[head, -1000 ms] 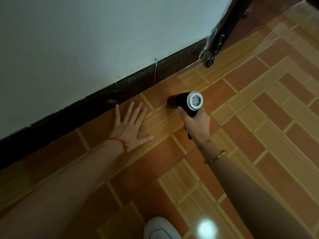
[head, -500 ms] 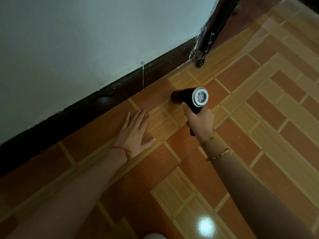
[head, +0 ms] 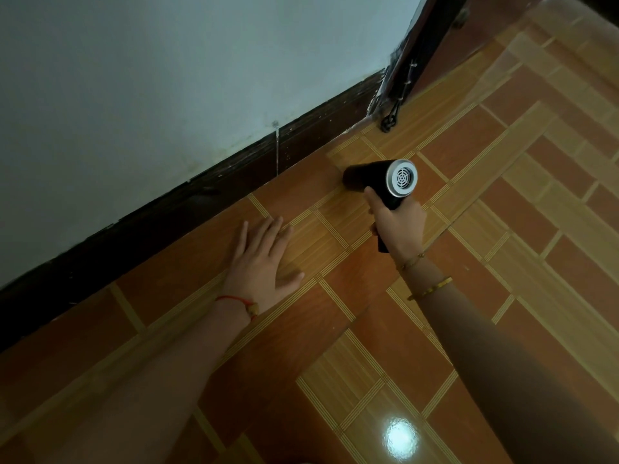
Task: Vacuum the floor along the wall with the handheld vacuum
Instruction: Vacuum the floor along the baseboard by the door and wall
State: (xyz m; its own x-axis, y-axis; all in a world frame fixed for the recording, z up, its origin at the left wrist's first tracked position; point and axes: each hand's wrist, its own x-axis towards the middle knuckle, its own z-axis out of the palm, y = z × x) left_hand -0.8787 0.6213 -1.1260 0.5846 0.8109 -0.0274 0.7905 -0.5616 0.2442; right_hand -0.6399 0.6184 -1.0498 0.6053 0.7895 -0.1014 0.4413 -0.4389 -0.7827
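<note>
A small black handheld vacuum [head: 375,179] with a silver round rear grille points its nozzle at the tiled floor [head: 502,262] a little out from the dark skirting board [head: 234,175] under the white wall [head: 167,78]. My right hand [head: 398,222] grips its handle from below. My left hand [head: 264,266] lies flat on the floor to the left of the vacuum, fingers straight and pointing toward the wall.
A dark door frame [head: 418,45] with a hanging black cord [head: 392,118] stands at the wall's right end. Orange and tan tiles run right and toward me, with a bright light reflection [head: 400,437] near the bottom.
My right hand has carried the vacuum to the right along the wall, toward the door frame. My left hand's fingers have come closer together on the floor.
</note>
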